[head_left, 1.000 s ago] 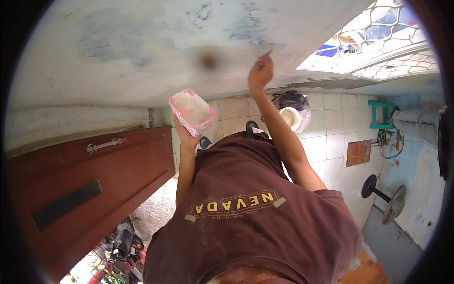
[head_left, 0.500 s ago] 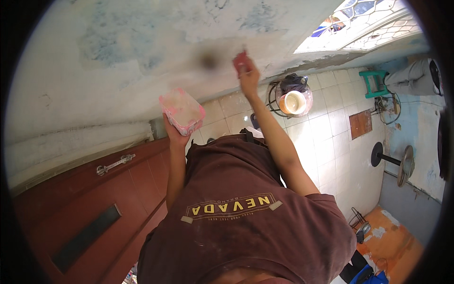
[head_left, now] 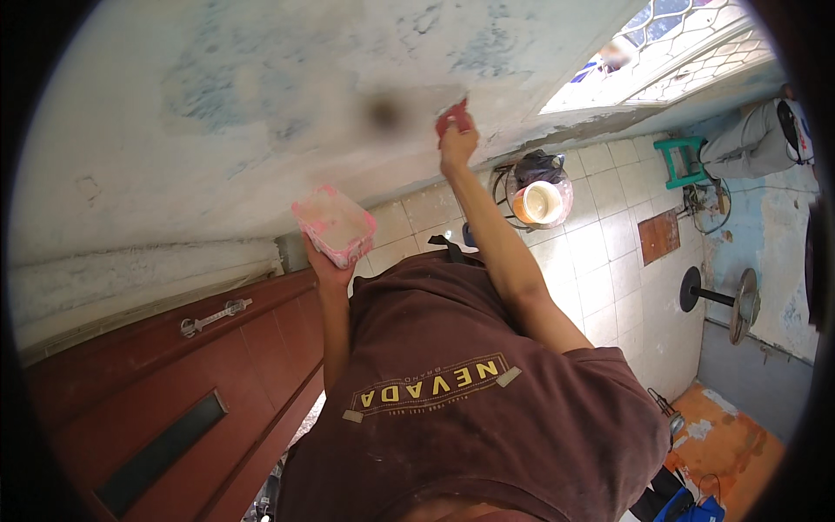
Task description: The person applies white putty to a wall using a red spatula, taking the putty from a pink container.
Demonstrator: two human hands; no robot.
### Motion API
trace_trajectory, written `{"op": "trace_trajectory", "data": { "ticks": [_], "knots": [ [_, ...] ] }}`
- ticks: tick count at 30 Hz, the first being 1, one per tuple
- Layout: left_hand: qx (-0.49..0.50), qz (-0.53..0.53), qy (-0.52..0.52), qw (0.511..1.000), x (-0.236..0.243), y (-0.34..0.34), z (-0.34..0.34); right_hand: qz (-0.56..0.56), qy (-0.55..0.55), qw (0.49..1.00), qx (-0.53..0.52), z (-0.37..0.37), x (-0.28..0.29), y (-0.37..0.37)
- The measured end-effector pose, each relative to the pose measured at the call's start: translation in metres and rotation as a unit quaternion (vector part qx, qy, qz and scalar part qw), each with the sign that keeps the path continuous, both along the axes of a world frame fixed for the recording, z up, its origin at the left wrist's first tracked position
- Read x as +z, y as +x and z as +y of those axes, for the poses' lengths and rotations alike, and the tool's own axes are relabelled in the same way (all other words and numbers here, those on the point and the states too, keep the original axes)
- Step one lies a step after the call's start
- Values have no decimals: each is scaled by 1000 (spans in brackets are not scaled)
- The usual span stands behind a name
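Observation:
My left hand (head_left: 326,265) grips a rectangular plastic tub (head_left: 333,217) smeared pink and white, with pale paste inside, held up close to the wall. My right hand (head_left: 458,146) is closed on a red spreading tool (head_left: 454,117) at the patchy whitish wall (head_left: 243,122), below and left of the white grilled window (head_left: 670,61). A dark blurred spot sits over the middle of the wall in the picture.
Below stands a round stool (head_left: 561,211) with a pale bucket (head_left: 537,204) and black bag (head_left: 539,165). A brown door (head_left: 139,391) is at left. At right are a green stool (head_left: 683,161), a black pedestal stand (head_left: 713,296) and orange painted surface (head_left: 713,418).
My right hand has moved left from nearer the window, then slightly back right and down, the red tool now showing clearly. My left hand and tub have shifted slightly left and down; the view has turned.

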State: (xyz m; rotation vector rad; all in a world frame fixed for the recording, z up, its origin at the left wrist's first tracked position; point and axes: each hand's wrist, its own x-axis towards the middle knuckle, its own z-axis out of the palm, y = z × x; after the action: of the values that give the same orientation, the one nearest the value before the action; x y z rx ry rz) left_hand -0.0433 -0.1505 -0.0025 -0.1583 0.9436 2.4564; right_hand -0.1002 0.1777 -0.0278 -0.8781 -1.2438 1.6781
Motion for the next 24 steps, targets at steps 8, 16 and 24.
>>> {"op": "trace_trajectory", "data": {
  "ticks": [8, 16, 24],
  "knots": [
    [-12, 18, 65, 998, 12, -6, 29, -38, 1, 978, 205, 3, -18, 55],
    [18, -104, 85, 991, -8, 0, 37, 7, -57, 995, -84, 175, -5, 51],
    [59, -79, 61, 993, 0, 16, 36, -63, 91, 993, -32, 8, 23, -10]
  ]
}}
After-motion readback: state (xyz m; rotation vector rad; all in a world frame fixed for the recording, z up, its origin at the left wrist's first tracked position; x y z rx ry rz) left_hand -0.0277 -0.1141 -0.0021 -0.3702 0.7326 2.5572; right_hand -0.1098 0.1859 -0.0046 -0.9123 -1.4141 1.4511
